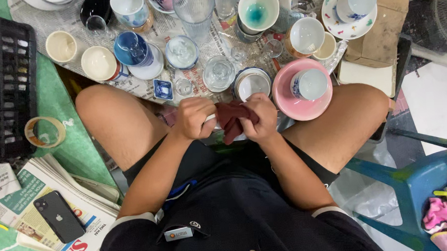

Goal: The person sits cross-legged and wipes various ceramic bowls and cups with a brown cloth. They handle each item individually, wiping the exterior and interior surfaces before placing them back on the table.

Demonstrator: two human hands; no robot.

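Two hands work together: our left hand (192, 118) grips a small white object, our right hand (261, 119) fingers pinch the dark red cloth (235, 119) against it

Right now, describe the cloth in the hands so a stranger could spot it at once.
Find the bare knees below the newspaper crowded with cups. Between them, left hand and right hand meet over a bunched cloth. It is dark red, soft and crumpled, unlike the glossy cups and glasses around it.
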